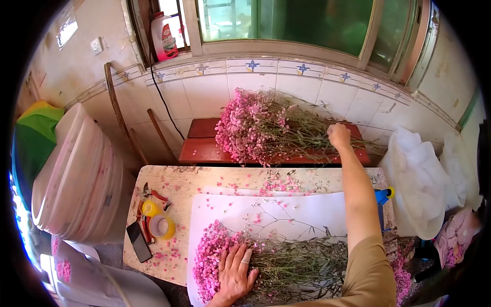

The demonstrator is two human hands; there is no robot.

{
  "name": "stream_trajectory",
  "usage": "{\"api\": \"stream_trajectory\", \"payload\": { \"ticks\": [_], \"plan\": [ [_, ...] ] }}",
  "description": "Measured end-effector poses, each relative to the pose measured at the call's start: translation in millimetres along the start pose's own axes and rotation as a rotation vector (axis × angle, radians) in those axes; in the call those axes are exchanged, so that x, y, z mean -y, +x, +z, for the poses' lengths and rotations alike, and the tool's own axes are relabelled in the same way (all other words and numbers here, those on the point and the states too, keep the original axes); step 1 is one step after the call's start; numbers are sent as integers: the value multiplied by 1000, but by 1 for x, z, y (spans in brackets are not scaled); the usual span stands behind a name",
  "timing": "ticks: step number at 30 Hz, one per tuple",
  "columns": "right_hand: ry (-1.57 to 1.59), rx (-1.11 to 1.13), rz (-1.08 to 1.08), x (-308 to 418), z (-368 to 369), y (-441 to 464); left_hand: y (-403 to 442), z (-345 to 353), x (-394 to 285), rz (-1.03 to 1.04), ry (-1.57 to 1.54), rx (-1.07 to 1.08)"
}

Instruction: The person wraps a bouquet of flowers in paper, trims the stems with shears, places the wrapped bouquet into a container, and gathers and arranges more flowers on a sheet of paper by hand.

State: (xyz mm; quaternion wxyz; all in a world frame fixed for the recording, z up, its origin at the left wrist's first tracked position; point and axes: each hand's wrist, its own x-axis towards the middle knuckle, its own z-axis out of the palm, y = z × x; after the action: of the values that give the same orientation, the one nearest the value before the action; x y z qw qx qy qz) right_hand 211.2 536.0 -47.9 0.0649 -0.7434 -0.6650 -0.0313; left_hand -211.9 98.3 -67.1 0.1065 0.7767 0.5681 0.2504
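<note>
On the white paper (327, 202) lies a bunch of pink baby's breath (302, 266), its blossoms to the left and green stems to the right. My left hand (236, 271), with a ring on one finger, rests flat on the blossoms, fingers stretched out. Across the table, my right hand (338, 136) reaches to a second, larger pile of pink baby's breath (255, 125) on a red-brown bench (194, 148). Its fingers are curled closed around stems at the pile's right end; the fingertips are partly hidden.
Red-handled pruning shears (156, 194), yellow tape rolls (161, 226) and a phone (138, 241) lie at the left of the wooden table (174, 176). Stacked buckets (82, 179) stand left. A blue tape dispenser (382, 196) and white bag (414, 174) are right. Loose petals are scattered around.
</note>
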Motion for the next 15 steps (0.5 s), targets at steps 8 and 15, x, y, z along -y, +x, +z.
{"api": "stream_trajectory", "payload": {
  "ticks": [8, 15],
  "plan": [
    [-15, -196, -371, 82, -200, -56, -1, -1, -1, 2, -42, -43],
    [-369, -237, -606, 201, -280, -147, -9, 2, 5, 54, -53, -148]
  ]
}}
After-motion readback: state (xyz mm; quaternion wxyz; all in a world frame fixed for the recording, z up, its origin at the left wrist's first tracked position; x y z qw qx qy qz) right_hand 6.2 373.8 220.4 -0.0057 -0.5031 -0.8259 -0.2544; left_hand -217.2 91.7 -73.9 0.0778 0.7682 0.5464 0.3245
